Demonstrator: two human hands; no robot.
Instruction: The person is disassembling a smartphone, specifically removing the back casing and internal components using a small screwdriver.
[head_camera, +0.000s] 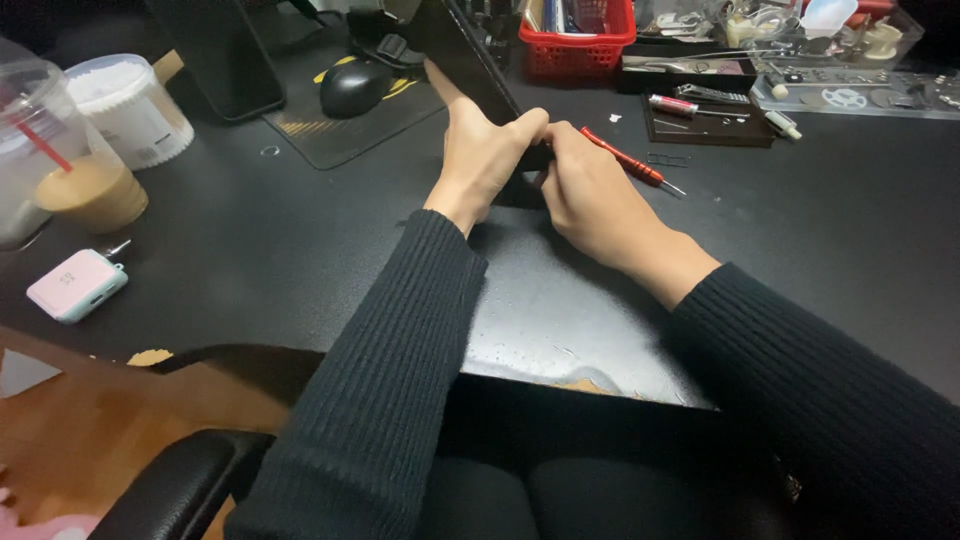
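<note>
**Both hands clamped on a dark slab, mid-desk**

Head cam: nearest the lens, two black ribbed sleeves (380, 380) come up from the bottom edge, over a black chair arm (170, 490) and the front lip of the black desk (250, 250).

Follow the sleeves up. L hand (482, 150) and R hand (592, 195) meet at desk centre, both clenched around the near end of a flat dark slab (470, 55), prob. a tablet or phone, tilted up and leaning away toward the back of the desk. L thumb lies over its edge, index finger runs up along its side. R fingers curl in tight at the same end; what they pinch there is hidden by the knuckles, can't tell.

Just beside the R hand, touching or nearly so: a red-handled screwdriver (630, 160), flat on the desk, tip pointing right.

Around them:
- Behind the slab, a black mouse (350, 88) on a dark pad w/ yellow marks.
- Far L: iced coffee cup (60, 170) w/ red straw, white tub (130, 105), small pink-white gadget (78, 285) near the desk edge.
- Back R: red basket (578, 40), dark tray (705, 115) w/ small tools, clear parts tray (850, 95).
</note>
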